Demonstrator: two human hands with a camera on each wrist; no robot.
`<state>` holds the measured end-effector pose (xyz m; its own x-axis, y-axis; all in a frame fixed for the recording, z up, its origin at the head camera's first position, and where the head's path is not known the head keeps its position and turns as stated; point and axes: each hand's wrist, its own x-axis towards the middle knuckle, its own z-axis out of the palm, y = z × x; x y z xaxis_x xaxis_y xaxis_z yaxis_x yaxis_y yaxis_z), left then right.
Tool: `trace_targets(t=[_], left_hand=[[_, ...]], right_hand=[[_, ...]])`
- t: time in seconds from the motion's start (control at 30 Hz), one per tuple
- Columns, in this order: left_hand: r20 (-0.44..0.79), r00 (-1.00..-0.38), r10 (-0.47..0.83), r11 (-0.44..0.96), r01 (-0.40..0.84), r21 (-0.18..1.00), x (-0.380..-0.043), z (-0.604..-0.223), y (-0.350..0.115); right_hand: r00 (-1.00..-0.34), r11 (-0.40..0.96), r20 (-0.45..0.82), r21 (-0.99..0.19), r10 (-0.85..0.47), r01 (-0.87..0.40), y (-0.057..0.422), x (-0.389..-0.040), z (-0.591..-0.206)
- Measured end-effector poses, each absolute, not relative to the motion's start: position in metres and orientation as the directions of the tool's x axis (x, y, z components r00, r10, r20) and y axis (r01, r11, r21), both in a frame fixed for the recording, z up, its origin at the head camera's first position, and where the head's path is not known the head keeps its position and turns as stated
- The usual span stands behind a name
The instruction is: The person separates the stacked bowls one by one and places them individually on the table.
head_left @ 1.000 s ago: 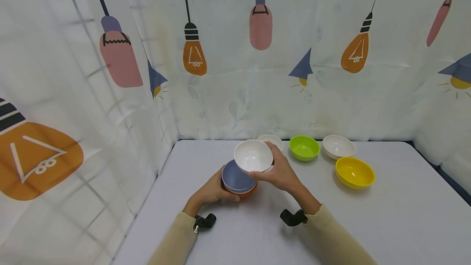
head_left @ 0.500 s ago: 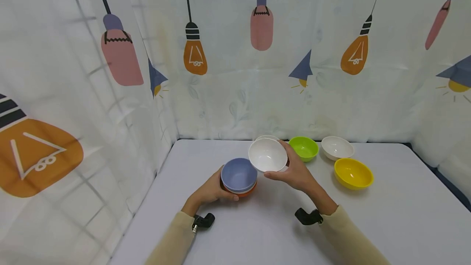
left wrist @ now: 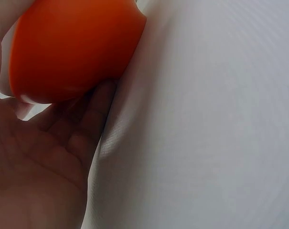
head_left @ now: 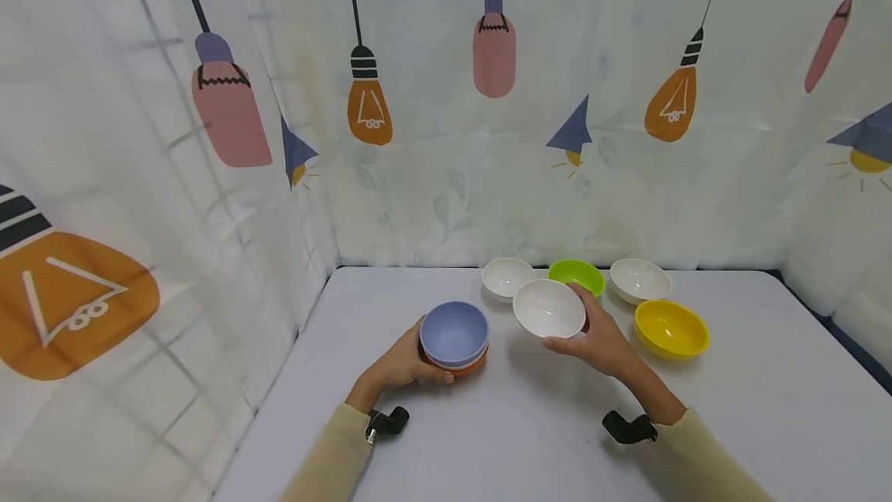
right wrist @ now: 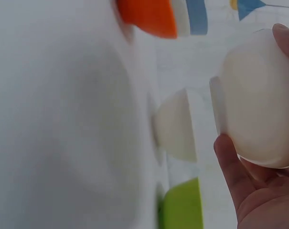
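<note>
On the table, bowls are nested in a stack: a blue bowl [head_left: 454, 331] on top, a white rim under it and an orange bowl [left wrist: 77, 47] at the bottom. My left hand [head_left: 403, 360] grips this stack from its left side, thumb at the front. To the right of the stack, my right hand [head_left: 605, 339] holds a white bowl [head_left: 549, 308] by its right side, thumb in front. That bowl is raised off the table and its inside faces the head camera. In the right wrist view its rounded underside [right wrist: 261, 100] and foot ring show.
Along the table's back edge stand a second white bowl [head_left: 508, 280], a green bowl [head_left: 577, 276] and a third white bowl [head_left: 640, 280]. A yellow bowl [head_left: 672, 329] sits nearer on the right. A printed curtain [head_left: 432, 192] hangs behind the white table [head_left: 516, 440].
My right hand has carried the white bowl from above the stack to the right, clear of the blue bowl. The left hand stays on the stack.
</note>
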<state>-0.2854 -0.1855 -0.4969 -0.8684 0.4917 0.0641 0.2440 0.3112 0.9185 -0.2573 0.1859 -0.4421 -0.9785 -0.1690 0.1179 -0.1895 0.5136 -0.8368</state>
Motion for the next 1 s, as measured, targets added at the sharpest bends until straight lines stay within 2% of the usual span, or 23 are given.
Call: trace_targets(t=[0.33, 1.0], left_hand=[[0.056, -0.876, 0.48, 0.314, 0.231, 0.921, -0.285, -0.496, -0.185], [0.066, -0.87, 0.488, 0.302, 0.24, 0.922, -0.284, -0.496, -0.186]], right_hand=[[-0.994, 0.601, -0.008, -0.797, -0.112, -0.061, 0.216, -0.257, -0.464], [-0.991, 0.63, -0.075, -0.776, -0.11, -0.011, 0.241, -0.263, -0.481]])
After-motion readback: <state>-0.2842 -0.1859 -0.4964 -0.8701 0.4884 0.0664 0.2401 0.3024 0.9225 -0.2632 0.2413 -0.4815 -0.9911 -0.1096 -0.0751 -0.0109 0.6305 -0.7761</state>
